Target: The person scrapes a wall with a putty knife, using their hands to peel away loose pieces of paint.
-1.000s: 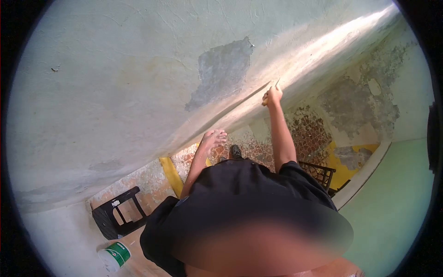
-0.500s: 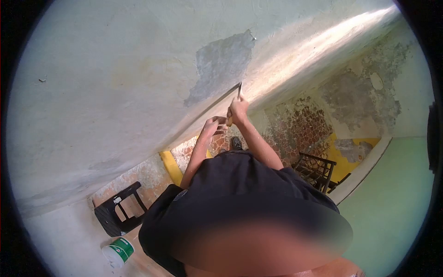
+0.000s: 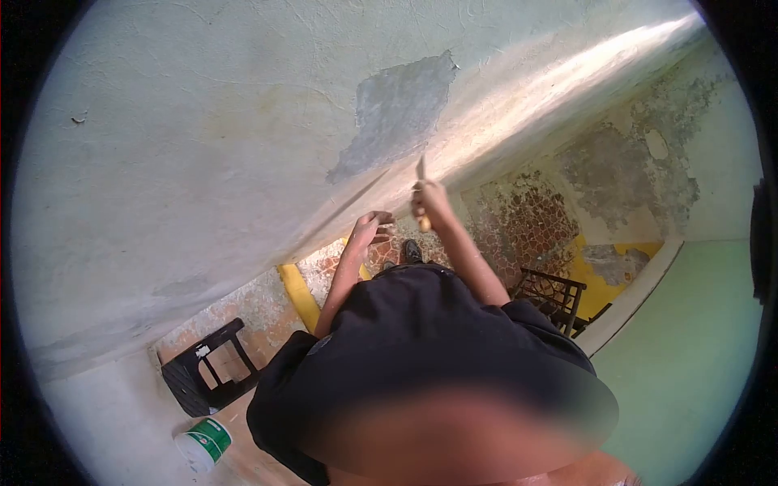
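Observation:
My right hand (image 3: 428,201) is wrapped round the yellowish handle of a scraper (image 3: 421,168), whose narrow blade points up, just below a bare grey patch (image 3: 401,101) on the pale wall (image 3: 203,146). Whether the blade touches the wall I cannot tell. To the left and a little lower, my left hand (image 3: 373,228) is held with its fingers apart and nothing in them. A gap separates the two hands.
A black stool (image 3: 182,381) and a white bucket with a green label (image 3: 204,444) are at the lower left. A dark metal rack (image 3: 551,296) stands at the right, near a green wall (image 3: 689,340). Debris covers the patterned floor (image 3: 527,223).
My right hand has moved slightly right and down with the scraper, away from my left hand. The blade has come away from its earlier place at the patch's lower edge.

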